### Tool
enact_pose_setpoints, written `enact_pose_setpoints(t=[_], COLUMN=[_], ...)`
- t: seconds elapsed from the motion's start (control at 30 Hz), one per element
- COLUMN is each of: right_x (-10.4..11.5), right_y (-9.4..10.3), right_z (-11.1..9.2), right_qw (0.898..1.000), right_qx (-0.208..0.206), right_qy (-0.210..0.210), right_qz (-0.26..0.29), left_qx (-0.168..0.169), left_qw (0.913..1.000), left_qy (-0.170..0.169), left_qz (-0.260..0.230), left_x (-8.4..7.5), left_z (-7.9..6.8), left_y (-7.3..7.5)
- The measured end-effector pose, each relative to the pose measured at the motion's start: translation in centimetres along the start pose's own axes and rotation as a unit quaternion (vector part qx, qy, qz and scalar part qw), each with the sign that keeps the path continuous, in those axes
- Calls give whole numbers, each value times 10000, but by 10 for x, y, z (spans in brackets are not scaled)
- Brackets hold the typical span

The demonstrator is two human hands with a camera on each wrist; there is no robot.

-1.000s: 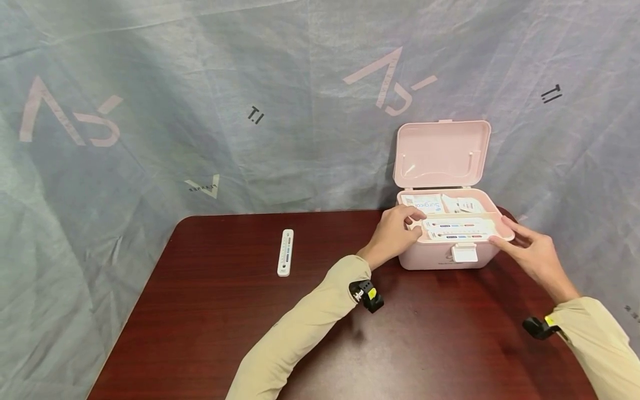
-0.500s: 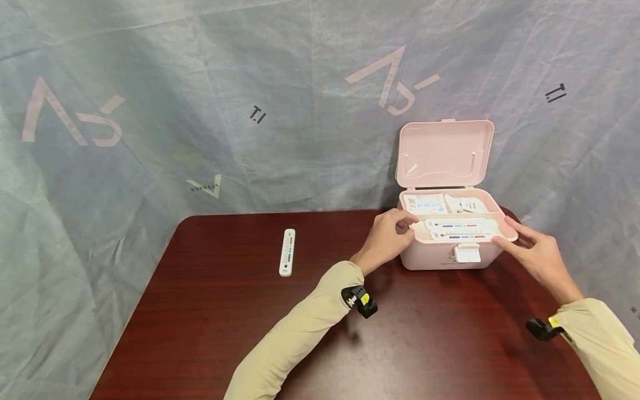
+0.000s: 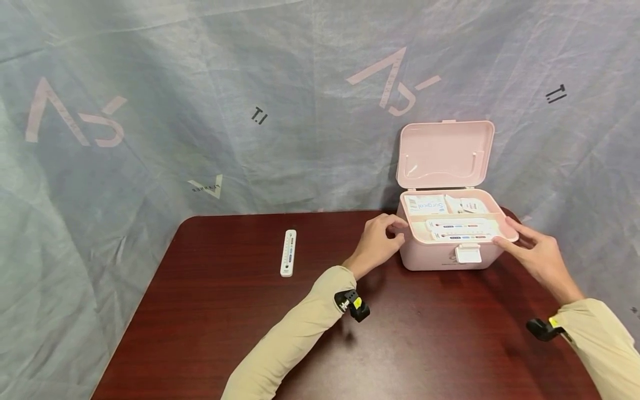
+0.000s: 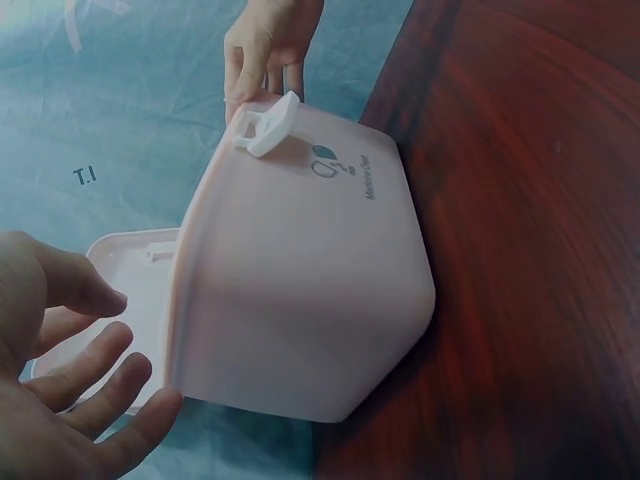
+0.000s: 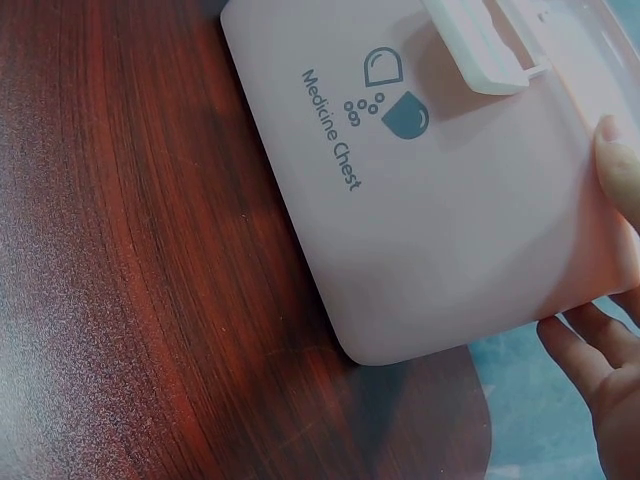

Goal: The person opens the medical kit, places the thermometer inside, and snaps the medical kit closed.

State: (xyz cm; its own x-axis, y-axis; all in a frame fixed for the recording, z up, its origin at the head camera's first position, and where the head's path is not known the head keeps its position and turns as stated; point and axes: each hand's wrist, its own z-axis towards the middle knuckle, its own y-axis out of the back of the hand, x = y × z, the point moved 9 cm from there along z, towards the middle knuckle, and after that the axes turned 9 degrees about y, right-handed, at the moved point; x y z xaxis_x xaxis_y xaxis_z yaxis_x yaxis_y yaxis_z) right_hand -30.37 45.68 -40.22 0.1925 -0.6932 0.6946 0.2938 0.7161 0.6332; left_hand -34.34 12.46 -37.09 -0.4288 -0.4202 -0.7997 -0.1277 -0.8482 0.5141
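Observation:
A pink medicine chest [image 3: 430,256] stands at the table's right, its lid [image 3: 446,154] raised. Two white thermometers [image 3: 459,225] lie in its front compartment. My right hand [image 3: 540,258] grips the chest's right front corner, thumb at the rim and fingers against the outer side wall. Just left of the chest is my left hand [image 3: 376,242], holding nothing; its fingers [image 4: 95,365] are spread and loosely bent near the rim in the left wrist view. Another white thermometer [image 3: 288,253] lies on the table, well left of the hand.
Behind a divider in the chest sit a packet marked Surgical [image 3: 426,204] and a white packet [image 3: 467,205]. A white latch [image 3: 468,253] hangs open at the front. The dark red table [image 3: 225,322] ends at a grey printed curtain [image 3: 280,166].
My left hand has drawn back out of the chest's front compartment, leftward past its rim. The right hand keeps its place on the corner. The thermometers lie as before.

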Motion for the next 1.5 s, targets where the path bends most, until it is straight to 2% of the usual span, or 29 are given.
enact_pose_setpoints(t=[0.3, 0.73, 0.97, 1.23, 1.5], right_x=[-4, -1, -1, 1, 0], right_y=[0, 0, 0, -1, -1], right_z=[-3, -1, -2, 0, -1], right_qw=[9998, 9999, 9996, 9998, 9998], right_qx=[72, -12, 87, 57, 58], right_qy=[-174, -136, -233, -154, -199], right_qz=[-59, -41, -90, 65, 55], left_qx=[-23, -95, -134, -119, -158], left_qw=[9998, 10000, 9998, 9997, 9996], left_qy=[45, -11, 11, 4, 168], left_qz=[211, 11, -169, -191, -155], left_x=[9, 17, 20, 19, 31], left_z=[-6, -12, -15, -19, -26], left_y=[4, 12, 14, 14, 12])
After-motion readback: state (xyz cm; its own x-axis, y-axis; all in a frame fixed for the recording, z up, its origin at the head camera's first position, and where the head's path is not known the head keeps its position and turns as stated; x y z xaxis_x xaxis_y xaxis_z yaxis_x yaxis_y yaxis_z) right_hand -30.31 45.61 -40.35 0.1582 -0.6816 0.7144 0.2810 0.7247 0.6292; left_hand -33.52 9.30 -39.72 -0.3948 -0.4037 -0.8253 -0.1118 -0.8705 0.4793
